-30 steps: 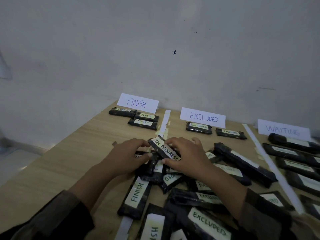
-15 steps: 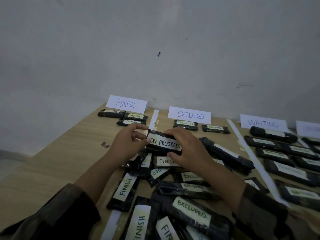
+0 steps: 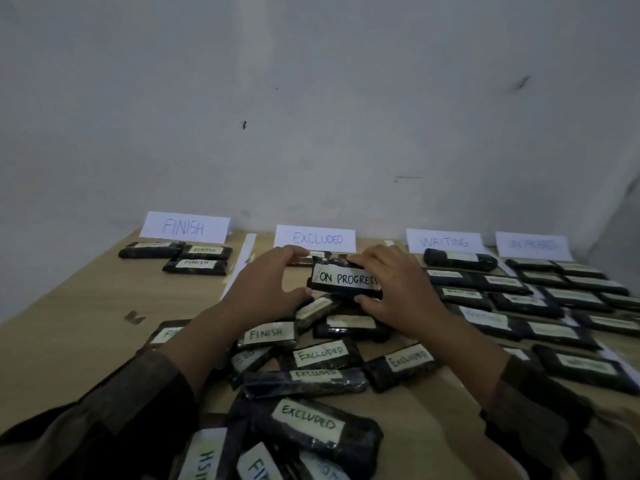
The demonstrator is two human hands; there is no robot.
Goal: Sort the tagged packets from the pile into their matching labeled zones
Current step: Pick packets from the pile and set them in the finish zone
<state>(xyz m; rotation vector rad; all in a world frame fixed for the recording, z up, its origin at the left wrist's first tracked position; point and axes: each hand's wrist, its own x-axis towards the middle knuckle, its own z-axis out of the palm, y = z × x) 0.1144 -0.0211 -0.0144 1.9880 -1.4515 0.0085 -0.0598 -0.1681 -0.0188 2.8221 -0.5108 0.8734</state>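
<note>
Head view: a dim wooden table (image 3: 86, 306) set against a grey wall (image 3: 311, 98), seen from above the person's two hands
Packet (image 3: 346, 279): dark, with a white tag reading ON PROGRESS; held level in the air above the far edge of the pile, in front of the EXCLUDED sign (image 3: 316, 239), tag facing the camera
Left hand (image 3: 266, 289): grasps the packet's left end, fingers curled over its top edge, thumb under it
Right hand (image 3: 391, 292): grasps the packet's right end, fingers over the top, thumb beneath
Pile (image 3: 322, 379): dark packets heaped near the person, below and between the arms; readable tags say FINISH and EXCLUDED
Signs: four white cards along the wall, from the left the FINISH sign (image 3: 185, 227), EXCLUDED, the WAITING sign (image 3: 444, 241) and a blurred ON PROGRESS sign (image 3: 533, 244)
FINISH packets (image 3: 204, 251): three, lying just before their sign
WAITING packets (image 3: 460, 259): several in rows before their sign
Far-right packets (image 3: 585, 280): more rows, tags too blurred to read
Tape (image 3: 240, 261): a white strip between the FINISH and EXCLUDED zones
Sleeves (image 3: 114, 420): dark, covering both forearms
</note>
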